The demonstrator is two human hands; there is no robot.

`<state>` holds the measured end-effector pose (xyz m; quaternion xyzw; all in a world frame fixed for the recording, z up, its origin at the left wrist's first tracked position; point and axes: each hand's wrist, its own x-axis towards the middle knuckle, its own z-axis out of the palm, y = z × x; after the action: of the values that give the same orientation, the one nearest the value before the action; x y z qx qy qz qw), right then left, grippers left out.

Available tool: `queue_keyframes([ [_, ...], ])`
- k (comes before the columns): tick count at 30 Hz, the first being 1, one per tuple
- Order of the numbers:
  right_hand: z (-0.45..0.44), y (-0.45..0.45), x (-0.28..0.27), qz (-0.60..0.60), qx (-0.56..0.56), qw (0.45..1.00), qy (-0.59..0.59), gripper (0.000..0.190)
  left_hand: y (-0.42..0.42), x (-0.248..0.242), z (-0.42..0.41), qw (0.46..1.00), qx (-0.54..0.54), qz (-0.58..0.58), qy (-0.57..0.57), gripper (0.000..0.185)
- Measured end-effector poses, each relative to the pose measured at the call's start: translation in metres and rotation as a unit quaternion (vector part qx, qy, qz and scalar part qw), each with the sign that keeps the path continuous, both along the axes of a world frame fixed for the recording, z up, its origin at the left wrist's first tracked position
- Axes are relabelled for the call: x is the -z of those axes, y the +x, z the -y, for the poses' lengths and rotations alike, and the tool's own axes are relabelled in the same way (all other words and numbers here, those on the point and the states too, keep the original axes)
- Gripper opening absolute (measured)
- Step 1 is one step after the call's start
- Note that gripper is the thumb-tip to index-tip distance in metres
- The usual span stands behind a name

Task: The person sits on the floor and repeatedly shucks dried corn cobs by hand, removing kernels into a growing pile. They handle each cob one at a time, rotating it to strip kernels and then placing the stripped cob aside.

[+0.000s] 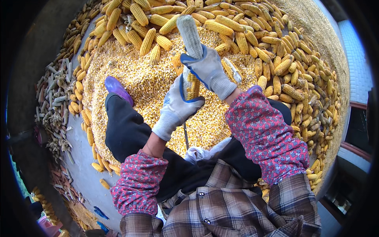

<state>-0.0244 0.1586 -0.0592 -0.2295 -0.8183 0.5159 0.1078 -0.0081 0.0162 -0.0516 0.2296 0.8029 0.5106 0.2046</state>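
Note:
My left hand [183, 99], in a white knit work glove with a blue coating, grips a partly shelled corn cob [191, 86] that keeps yellow kernels on its lower right side. Just above and to its right, my right hand [202, 63], gloved alike, holds a bare, pale corn cob [189, 34] pointing up and away. The lower end of the bare cob is close to the other cob's top; whether they touch is hidden by the glove. Loose kernels [136, 71] lie heaped below both hands. A partly shelled cob [231, 69] rests on them, right of my right hand.
Unshelled corn ears [237, 23] are piled ahead and along the right. Stripped cobs and husks [54, 97] lie at the left on the grey floor [86, 171]. A purple shoe [118, 89] stands among the kernels. A thin dark rod [186, 136] rises between the legs. Blue gloves [100, 212] lie lower left.

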Motion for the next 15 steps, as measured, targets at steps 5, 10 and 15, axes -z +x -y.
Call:
queue_keyframes([
  [5, -0.014, -0.002, -0.009, -0.012, 0.014, 0.963, -0.268, 0.045, -0.009, -0.018, 0.013, 0.906, -0.031, 0.401, 0.130, 0.076],
  [10, -0.026, -0.005, -0.005, 0.018, -0.024, 0.965, -0.261, 0.044, 0.001, -0.009, -0.002, 0.970, 0.008, -0.120, -0.211, 0.078],
  [15, -0.023, -0.014, 0.008, -0.045, 0.106, 0.910, -0.398, 0.031, -0.012, -0.003, 0.011, 0.965, 0.066, 0.232, 0.102, 0.066],
])
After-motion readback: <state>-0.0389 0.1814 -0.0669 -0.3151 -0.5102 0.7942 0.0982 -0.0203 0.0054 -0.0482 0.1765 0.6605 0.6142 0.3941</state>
